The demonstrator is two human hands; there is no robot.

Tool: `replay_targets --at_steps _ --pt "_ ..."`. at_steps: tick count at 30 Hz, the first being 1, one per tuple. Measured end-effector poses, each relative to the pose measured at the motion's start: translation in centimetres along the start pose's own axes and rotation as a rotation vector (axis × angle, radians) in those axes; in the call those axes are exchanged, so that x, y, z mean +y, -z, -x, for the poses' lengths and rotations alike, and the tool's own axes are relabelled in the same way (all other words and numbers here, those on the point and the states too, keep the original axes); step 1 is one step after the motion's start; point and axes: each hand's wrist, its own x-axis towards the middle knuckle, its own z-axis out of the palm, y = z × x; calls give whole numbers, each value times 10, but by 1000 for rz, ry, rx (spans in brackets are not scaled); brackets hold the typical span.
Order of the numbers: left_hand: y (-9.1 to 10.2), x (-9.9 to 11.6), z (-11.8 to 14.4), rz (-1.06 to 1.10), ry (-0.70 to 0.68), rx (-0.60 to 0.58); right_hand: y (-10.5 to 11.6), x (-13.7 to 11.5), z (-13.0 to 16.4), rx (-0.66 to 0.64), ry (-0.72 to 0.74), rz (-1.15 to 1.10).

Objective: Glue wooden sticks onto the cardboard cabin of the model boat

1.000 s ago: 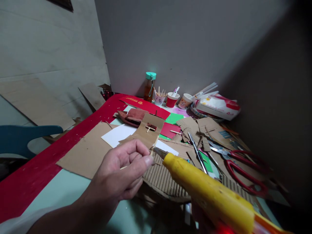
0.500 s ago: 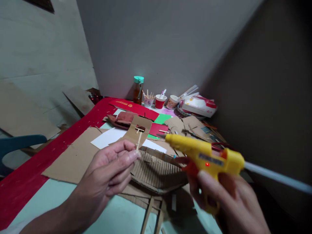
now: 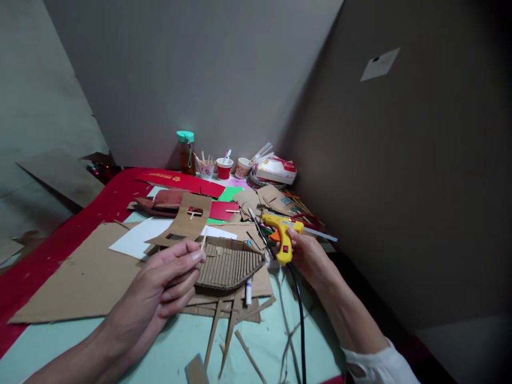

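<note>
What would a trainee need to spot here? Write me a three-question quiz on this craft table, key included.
1. True or false: the right hand holds the yellow glue gun.
2. What does the left hand pinch between its fingertips?
A. a thin wooden stick
B. a red cup
C. the scissors
3. Fill in: the corrugated cardboard boat lies between the two hands, on a flat sheet of ____.

Key:
1. True.
2. A: the thin wooden stick pokes up from the fingertips.
3. Cardboard.
</note>
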Motion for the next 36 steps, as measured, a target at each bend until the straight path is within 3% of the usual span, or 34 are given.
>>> replay_targets --at_steps 5,11,13,16,17,18,19,21,26,32,36 --pt "-3 0 1 52 13 -38 5 -5 10 12 128 342" --pt "-5 1 3 128 27 -59 9 -16 30 229 493 787" --pt "-6 0 3 161 26 -50 -1 -18 42 237 654 847" --pt "-10 -2 4 209 25 -24 -30 -22 66 108 943 837" --pt "-12 -2 4 225 22 -7 -42 -24 74 21 1064 821" --pt "-14 -2 5 242 19 14 -54 -26 81 -58 1302 785" --pt "-16 -2 5 258 19 37 -66 -28 87 -90 1443 788" --pt "-18 -1 5 283 24 87 -83 -31 93 -122 1630 790" --pt "-20 -2 5 322 53 167 -97 -22 87 -25 1733 806" --pt "-24 -9 7 363 47 235 -91 -11 83 -77 1744 834" --pt "-28 -15 8 337 34 128 -87 -11 80 -124 1708 787"
